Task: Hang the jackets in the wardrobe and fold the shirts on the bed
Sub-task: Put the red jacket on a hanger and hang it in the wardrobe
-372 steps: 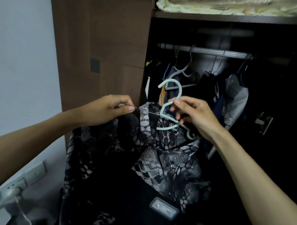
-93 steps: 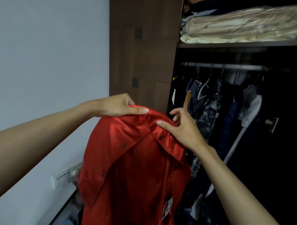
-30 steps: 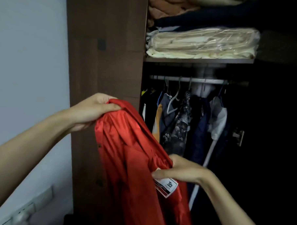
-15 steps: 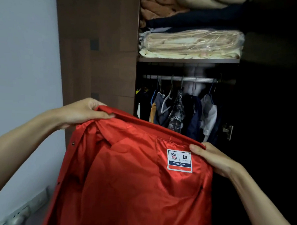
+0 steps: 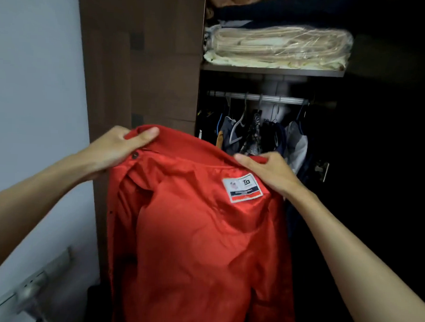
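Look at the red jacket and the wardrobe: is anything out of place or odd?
One thing: the red jacket is held open with its lining and label facing the camera, no hanger visible in it. The left hand and right hand grip its top edge. Nothing looks torn or spilled.

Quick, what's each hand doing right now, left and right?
Left hand: closed, gripping the red jacket at its top edge.
Right hand: closed, gripping the same jacket's top edge near the label.
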Demonstrator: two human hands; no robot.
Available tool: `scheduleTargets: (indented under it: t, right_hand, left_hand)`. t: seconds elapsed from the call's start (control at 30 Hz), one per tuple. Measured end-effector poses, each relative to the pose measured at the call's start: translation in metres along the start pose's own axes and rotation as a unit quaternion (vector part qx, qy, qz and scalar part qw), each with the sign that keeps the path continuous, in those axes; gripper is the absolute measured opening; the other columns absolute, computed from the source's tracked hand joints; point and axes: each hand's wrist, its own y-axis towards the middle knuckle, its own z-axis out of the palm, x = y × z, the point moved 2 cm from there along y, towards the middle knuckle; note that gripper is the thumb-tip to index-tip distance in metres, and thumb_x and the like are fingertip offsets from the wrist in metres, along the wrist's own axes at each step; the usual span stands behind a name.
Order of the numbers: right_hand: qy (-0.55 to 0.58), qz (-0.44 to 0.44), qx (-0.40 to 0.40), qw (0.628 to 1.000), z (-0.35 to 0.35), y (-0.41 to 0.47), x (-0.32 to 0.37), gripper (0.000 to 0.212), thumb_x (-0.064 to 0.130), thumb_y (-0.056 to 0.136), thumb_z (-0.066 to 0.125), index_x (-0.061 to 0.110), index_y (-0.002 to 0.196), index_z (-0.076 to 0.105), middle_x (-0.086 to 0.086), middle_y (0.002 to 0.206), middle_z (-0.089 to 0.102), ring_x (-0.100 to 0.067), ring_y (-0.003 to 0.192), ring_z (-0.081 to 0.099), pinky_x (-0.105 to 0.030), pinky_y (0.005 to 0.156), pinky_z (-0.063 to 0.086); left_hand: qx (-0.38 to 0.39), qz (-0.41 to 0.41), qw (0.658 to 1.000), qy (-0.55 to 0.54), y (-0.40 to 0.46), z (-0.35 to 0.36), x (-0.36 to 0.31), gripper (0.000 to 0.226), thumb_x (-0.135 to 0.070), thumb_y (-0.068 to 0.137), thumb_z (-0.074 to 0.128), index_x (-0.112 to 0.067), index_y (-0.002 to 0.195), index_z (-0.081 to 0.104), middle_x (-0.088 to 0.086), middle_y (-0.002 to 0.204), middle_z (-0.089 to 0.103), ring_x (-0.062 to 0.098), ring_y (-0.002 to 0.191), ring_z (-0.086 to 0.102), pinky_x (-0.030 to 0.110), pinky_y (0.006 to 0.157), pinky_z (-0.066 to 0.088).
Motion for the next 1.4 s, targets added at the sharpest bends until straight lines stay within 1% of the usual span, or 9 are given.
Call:
scheduleTargets:
  t: [0.2,0.43,0.6,0.7,0.87,1.03,1.17,1.27,1.4]
  right_hand:
    - [0.003,0.091,0.083,0.992,0.007,-0.027,-0.048,0.050,0.063,0.067,0.077,0.015,0.058,0.066,0.009,0.055,0.066,0.000,0.047,0.056,-0.016,0.047,0.039]
    - [0.095,0.085,0.132,0.983,0.009,-0.021,-0.087,0.069,0.074,0.060,0.081,0.008,0.080,0.078,-0.003,0.080,0.075,-0.010,0.072,0.065,-0.023,0.066,0.048]
    - [0.071,-0.066,-0.001,0.995,0.009,0.013,-0.086,0.025,0.039,0.087,0.078,0.020,0.102,0.082,-0.003,0.098,0.080,-0.012,0.090,0.072,-0.043,0.082,0.059]
    - [0.178,-0.129,-0.098,0.971,-0.001,0.038,-0.082,0.012,0.018,0.087,0.078,0.013,0.098,0.081,0.003,0.091,0.079,-0.003,0.082,0.068,-0.022,0.075,0.053]
    - [0.107,0.009,0.044,0.993,0.017,0.097,-0.116,0.059,0.052,0.074,0.083,-0.004,0.074,0.066,-0.001,0.067,0.059,-0.012,0.064,0.052,-0.028,0.061,0.039]
    - [0.113,0.054,0.095,0.987,0.035,0.165,-0.120,0.050,0.058,0.087,0.071,0.012,0.074,0.055,-0.011,0.062,0.056,-0.019,0.055,0.053,-0.028,0.053,0.044]
    - [0.138,0.099,-0.017,0.985,0.030,0.271,-0.114,0.073,0.081,0.080,0.058,0.015,0.111,0.056,-0.006,0.100,0.062,-0.020,0.092,0.062,-0.041,0.082,0.053]
    - [0.078,0.165,-0.086,0.979,0.028,0.338,-0.116,0.115,0.074,0.088,0.056,-0.008,0.155,0.012,-0.021,0.152,0.043,-0.034,0.135,0.049,-0.042,0.103,0.046]
    - [0.372,0.221,-0.027,0.901,0.043,0.403,-0.135,0.049,0.036,0.098,0.067,0.001,0.128,0.050,-0.014,0.104,0.061,-0.028,0.078,0.065,-0.033,0.038,0.055]
  left_hand:
    - [0.020,-0.022,0.998,-0.056,0.004,-0.005,0.018,0.060,-0.060,0.084,0.062,-0.016,0.043,0.057,-0.005,0.047,0.056,0.004,0.042,0.050,0.012,0.044,0.040]
    - [-0.084,-0.016,0.994,-0.062,0.038,-0.018,0.041,0.074,-0.062,0.083,0.063,0.011,0.088,0.068,0.010,0.073,0.067,0.017,0.069,0.059,0.028,0.065,0.046]
    - [-0.171,0.015,0.984,0.038,0.070,-0.020,0.049,0.086,-0.068,0.088,0.054,0.017,0.088,0.060,0.013,0.070,0.056,0.018,0.068,0.049,0.032,0.060,0.034]
    - [-0.188,0.004,0.982,0.012,0.093,-0.012,0.052,0.088,-0.073,0.084,0.057,0.015,0.092,0.062,0.015,0.075,0.062,0.020,0.072,0.054,0.033,0.064,0.038]
    - [-0.077,-0.083,0.989,-0.098,0.125,0.014,0.068,0.074,-0.066,0.078,0.067,0.004,0.100,0.071,0.026,0.101,0.073,0.026,0.079,0.063,0.037,0.082,0.050]
    - [-0.068,-0.063,0.990,-0.109,0.153,0.036,0.049,0.052,-0.055,0.088,0.063,-0.004,0.091,0.072,0.016,0.087,0.072,0.016,0.063,0.069,0.021,0.060,0.057]
    - [-0.023,-0.012,0.999,-0.029,0.174,0.053,0.020,0.060,-0.057,0.087,0.062,0.002,0.087,0.073,0.012,0.082,0.074,0.028,0.072,0.071,0.028,0.068,0.059]
    - [0.017,0.010,1.000,0.009,0.183,0.066,0.004,0.046,-0.054,0.091,0.058,-0.014,0.091,0.082,0.011,0.092,0.079,0.028,0.088,0.076,0.037,0.091,0.058]
    - [0.007,0.003,0.999,0.053,0.202,0.060,0.011,0.068,-0.068,0.083,0.064,-0.002,0.090,0.077,0.022,0.085,0.076,0.036,0.077,0.074,0.041,0.084,0.060]
